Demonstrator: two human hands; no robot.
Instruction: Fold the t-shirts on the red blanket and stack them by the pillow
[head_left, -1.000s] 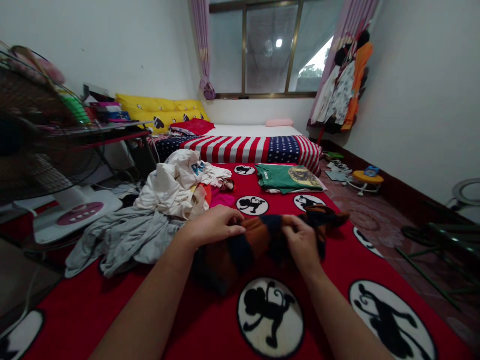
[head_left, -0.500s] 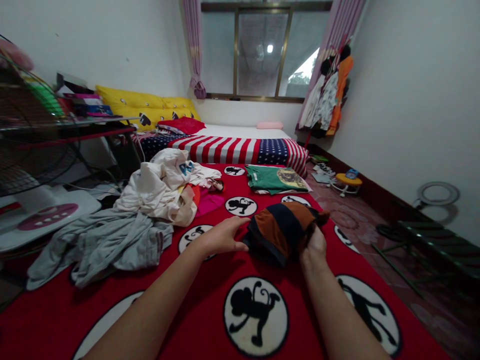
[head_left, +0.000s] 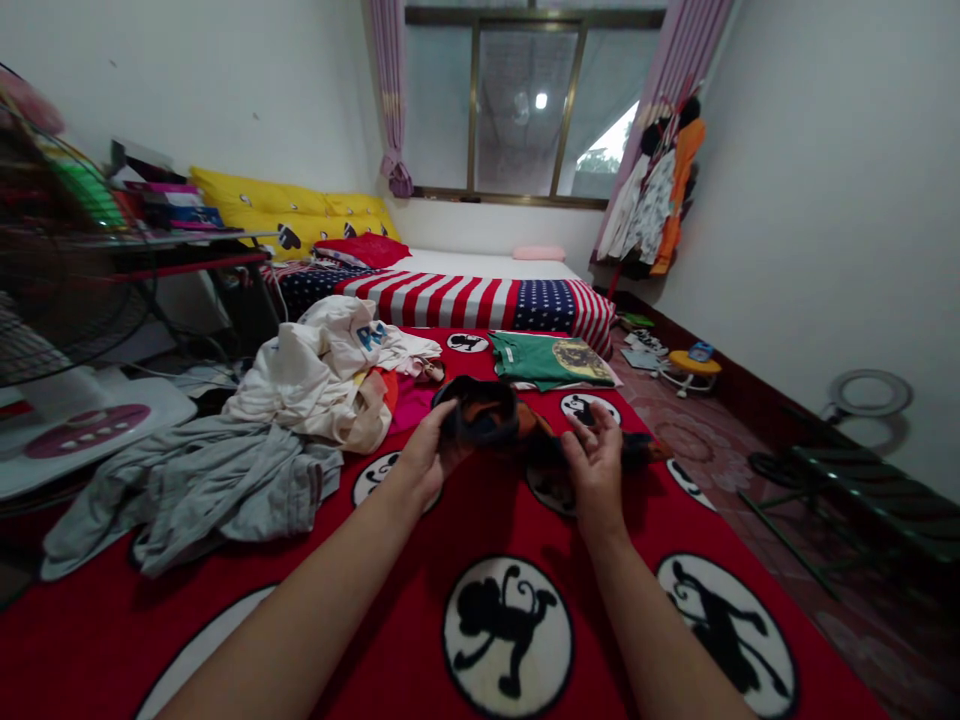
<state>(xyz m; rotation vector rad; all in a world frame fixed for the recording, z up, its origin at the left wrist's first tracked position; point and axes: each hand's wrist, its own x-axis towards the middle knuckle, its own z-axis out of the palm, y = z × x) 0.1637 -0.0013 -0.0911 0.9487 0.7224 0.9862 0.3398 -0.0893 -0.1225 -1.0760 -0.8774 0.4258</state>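
Observation:
An orange and dark navy striped garment (head_left: 487,428) is lifted a little above the red blanket (head_left: 360,640), its round dark-edged opening facing me. My left hand (head_left: 429,455) grips it by the left side of that opening. Against the garment's right part is my right hand (head_left: 596,460), its fingers apart; some of the cloth shows behind and beyond them. Farther back lies a folded green T-shirt (head_left: 536,360) with a printed front, on top of other folded cloth.
Left on the blanket are a heap of white clothes (head_left: 300,375) and a crumpled grey garment (head_left: 217,490). A fan base (head_left: 97,425) stands at the far left. Beyond is a bed with a striped cover (head_left: 450,300). A green slatted bench (head_left: 877,490) is on the right floor.
My left hand has taken hold of the striped garment, which has been turned and spread leftward so its opening faces me. My right hand's fingers have come apart.

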